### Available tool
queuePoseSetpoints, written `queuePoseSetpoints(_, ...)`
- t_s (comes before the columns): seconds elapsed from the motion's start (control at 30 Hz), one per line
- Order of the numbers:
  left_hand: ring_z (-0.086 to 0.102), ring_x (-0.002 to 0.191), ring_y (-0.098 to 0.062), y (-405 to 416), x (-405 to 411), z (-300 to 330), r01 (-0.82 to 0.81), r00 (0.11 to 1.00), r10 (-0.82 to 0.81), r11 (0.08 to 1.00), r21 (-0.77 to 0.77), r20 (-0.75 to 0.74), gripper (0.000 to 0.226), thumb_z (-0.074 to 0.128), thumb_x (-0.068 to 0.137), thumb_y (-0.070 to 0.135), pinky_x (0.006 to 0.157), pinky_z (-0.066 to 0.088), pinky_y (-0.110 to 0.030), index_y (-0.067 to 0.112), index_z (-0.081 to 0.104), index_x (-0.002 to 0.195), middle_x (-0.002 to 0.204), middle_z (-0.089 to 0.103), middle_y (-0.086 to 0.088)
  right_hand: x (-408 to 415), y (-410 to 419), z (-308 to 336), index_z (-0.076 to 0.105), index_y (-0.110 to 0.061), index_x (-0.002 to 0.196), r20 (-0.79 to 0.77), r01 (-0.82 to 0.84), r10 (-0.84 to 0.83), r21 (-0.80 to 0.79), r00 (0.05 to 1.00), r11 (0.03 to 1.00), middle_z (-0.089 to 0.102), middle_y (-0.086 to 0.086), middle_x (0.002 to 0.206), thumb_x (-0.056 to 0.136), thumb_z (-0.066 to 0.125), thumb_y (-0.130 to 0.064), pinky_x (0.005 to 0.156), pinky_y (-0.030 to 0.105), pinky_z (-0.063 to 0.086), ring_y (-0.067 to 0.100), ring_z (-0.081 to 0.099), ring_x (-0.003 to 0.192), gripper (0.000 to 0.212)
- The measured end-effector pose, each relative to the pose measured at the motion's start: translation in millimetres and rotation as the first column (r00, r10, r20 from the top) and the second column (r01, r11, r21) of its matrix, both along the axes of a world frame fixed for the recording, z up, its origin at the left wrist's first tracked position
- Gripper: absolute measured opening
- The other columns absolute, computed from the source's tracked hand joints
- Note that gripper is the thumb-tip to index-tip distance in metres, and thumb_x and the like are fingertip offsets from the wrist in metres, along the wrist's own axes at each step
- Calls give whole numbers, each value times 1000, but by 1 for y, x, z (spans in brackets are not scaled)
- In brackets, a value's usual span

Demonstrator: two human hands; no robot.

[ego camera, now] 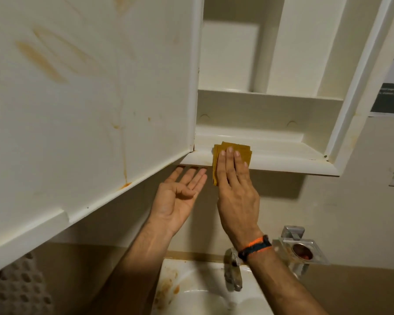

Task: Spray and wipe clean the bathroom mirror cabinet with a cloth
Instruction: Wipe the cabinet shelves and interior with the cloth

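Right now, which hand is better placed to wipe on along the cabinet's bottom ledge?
Right hand: it already presses the yellow cloth flat on the ledge. Left hand is open, palm up, below the cabinet.

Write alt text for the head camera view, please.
A right hand presses a folded yellow cloth flat on the open cabinet's bottom ledge. The left hand hovers open below, near the stained door, above a sink.

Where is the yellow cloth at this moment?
In the head view, the yellow cloth lies centre frame on the cabinet's bottom ledge, under the right hand.
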State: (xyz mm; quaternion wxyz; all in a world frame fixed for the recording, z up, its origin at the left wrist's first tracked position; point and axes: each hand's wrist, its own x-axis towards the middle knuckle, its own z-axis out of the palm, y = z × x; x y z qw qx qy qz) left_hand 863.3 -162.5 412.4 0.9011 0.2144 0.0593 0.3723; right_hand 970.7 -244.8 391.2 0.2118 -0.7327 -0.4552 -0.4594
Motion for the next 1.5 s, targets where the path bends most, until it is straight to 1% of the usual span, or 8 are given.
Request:
queuePoseSetpoints(0.33,63,109,-43,22,-14,-20,2,992,-8,999,51,124,94,21,56,-24,89,55,-48,-7,18,147,132,54,-28,-10,-20,-24,64,-10,129,-242,-256,349,345,905,903,69,8,122,73,51,4,97,31,51,19,65,113,59)
queuePoseSetpoints(0.4,63,112,-42,25,-16,-23,17,993,-23,998,53,119,88,20,56,-23,92,53,-47,-10,26,144,131,56,-28,-16,-30,-14,75,-23,109,-520,-205,516,541,681,815,76,-7,90,73,48,2,75,23,56,5,70,77,51)
queuePoseSetpoints(0.57,62,115,-41,25,-19,-23,25,993,-27,1000,19,117,73,21,58,-23,94,51,-48,-14,43,126,121,62,-29,-17,-36,-1,68,3,94,-714,8,556,611,-426,791,75,19,87,80,38,15,58,32,61,30,75,75,36)
queuePoseSetpoints(0.73,60,115,-40,23,-21,-16,32,994,-32,999,0,106,66,21,60,-22,89,52,-49,-12,48,119,121,62,-30,-9,-40,-1,52,1,116,-508,114,477,590,-717,800,62,26,116,82,47,12,52,39,60,43,70,89,36)
queuePoseSetpoints(1.17,62,112,-39,18,-20,-9,6,997,-4,1000,-26,72,72,22,56,-22,86,52,-49,-13,46,124,127,59,-28,-22,-35,17,68,-14,106,-342,156,749,849,-567,505,77,10,95,59,76,4,62,29,61,25,75,85,50)
queuePoseSetpoints(1.23,62,112,-39,18,-20,-10,5,997,-3,1000,-21,73,75,22,55,-23,87,52,-48,-13,44,126,129,58,-27,-21,-32,21,71,-19,103,-392,76,864,897,-317,435,77,1,93,68,77,3,66,22,58,16,74,87,41)
queuePoseSetpoints(1.37,64,110,-39,19,-19,-14,6,997,-6,1000,0,78,74,22,53,-23,89,53,-47,-13,47,123,130,58,-25,-20,-26,35,70,-30,116,-358,-246,725,775,589,582,69,-32,99,73,68,7,83,12,53,-5,67,93,56)
queuePoseSetpoints(1.5,64,110,-39,19,-17,-16,4,996,-4,1000,3,94,73,22,54,-23,91,52,-47,-13,47,121,129,58,-24,-11,1,35,56,-7,137,-141,-256,319,345,937,903,54,11,141,76,56,6,116,39,34,27,52,131,62)
